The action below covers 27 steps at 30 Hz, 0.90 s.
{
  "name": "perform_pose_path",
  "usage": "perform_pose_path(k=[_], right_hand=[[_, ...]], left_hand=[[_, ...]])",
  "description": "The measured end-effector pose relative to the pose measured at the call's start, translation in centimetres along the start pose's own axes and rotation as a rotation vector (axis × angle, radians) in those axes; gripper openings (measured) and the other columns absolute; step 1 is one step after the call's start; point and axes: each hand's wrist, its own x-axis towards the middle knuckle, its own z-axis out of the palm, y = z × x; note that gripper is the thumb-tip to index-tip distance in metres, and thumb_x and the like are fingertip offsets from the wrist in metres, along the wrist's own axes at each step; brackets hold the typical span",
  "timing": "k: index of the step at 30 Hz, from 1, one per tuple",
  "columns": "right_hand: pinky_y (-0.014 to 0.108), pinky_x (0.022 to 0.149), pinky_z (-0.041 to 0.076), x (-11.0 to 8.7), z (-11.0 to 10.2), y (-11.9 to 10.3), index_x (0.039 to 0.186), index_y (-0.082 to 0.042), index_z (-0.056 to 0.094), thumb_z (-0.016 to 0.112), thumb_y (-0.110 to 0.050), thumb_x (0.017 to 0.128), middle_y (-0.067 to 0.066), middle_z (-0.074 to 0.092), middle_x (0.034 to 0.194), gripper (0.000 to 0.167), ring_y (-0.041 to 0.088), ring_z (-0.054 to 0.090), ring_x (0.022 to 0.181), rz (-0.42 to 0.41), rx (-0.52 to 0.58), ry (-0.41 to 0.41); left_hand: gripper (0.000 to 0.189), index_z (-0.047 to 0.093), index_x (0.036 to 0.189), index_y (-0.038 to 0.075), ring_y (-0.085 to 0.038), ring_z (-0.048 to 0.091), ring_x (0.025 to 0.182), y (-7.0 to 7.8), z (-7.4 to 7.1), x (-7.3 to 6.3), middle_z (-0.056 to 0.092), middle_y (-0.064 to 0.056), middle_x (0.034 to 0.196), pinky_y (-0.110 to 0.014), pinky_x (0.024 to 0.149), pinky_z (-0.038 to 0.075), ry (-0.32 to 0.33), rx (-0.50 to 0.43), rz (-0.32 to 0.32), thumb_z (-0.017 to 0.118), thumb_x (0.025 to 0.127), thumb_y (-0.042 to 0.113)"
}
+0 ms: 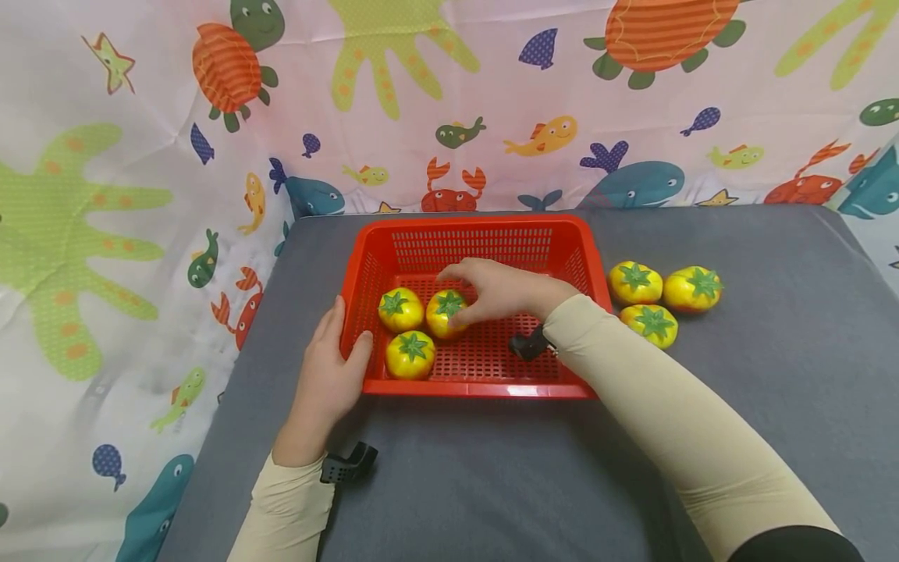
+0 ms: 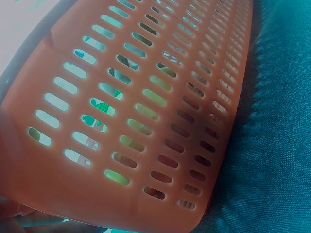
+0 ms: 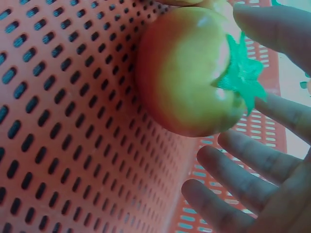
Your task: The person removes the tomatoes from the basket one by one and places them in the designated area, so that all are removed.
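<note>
A red plastic basket [image 1: 485, 389] holds three glossy yellow tomatoes with green star-shaped leaves: one tomato [image 1: 400, 310] at the back left, one [image 1: 410, 355] at the front left, and a third [image 1: 444, 312] to their right. My left hand [image 1: 326, 375] grips the basket's left wall near the front corner, thumb over the rim and fingers outside. My right hand [image 1: 500, 289] reaches into the basket, fingers spread around the third tomato. In the right wrist view, that tomato [image 3: 189, 73] sits between the thumb and the loosely extended fingers [image 3: 238, 189].
Outside the basket, to its right, three more tomatoes lie close together on the grey cloth [image 1: 787, 375]: one [image 1: 635, 282], another [image 1: 692, 289] and a nearer one [image 1: 649, 325]. A patterned sea-animal curtain [image 1: 492, 94] hangs behind and along the left.
</note>
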Motion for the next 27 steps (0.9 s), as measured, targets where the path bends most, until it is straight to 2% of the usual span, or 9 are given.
perform_pose_path(k=[6, 18, 27], right_hand=[[0.047, 0.113, 0.047, 0.17, 0.46, 0.26, 0.149, -0.022, 0.056, 0.086, -0.038, 0.085, 0.005, 0.054, 0.145, 0.072, 0.024, 0.05, 0.129, 0.002, 0.012, -0.034], [0.045, 0.112, 0.048, 0.4, 0.86, 0.51, 0.15, -0.021, 0.053, 0.088, -0.024, 0.084, 0.003, 0.057, 0.141, 0.075, 0.024, 0.052, 0.128, 0.004, 0.018, -0.056], [0.045, 0.111, 0.049, 0.35, 0.84, 0.44, 0.145, -0.022, 0.055, 0.09, -0.027, 0.082, 0.001, 0.061, 0.135, 0.072, 0.023, 0.054, 0.124, 0.012, 0.006, -0.053]], left_hand=[[0.077, 0.024, 0.167, 0.003, -0.039, 0.053, 0.137, -0.03, 0.03, -0.06, 0.038, -0.016, 0.165, -0.06, 0.107, 0.049, 0.008, 0.003, 0.013, 0.058, 0.103, 0.029], [0.077, 0.023, 0.167, 0.003, -0.038, 0.052, 0.14, 0.03, 0.1, -0.03, 0.037, -0.016, 0.166, -0.06, 0.111, 0.046, 0.004, 0.0, 0.009, 0.058, 0.103, 0.029], [0.077, 0.023, 0.167, 0.005, -0.037, 0.052, 0.139, -0.11, 0.12, -0.01, 0.038, -0.014, 0.166, -0.059, 0.11, 0.047, 0.003, -0.004, 0.007, 0.058, 0.103, 0.029]])
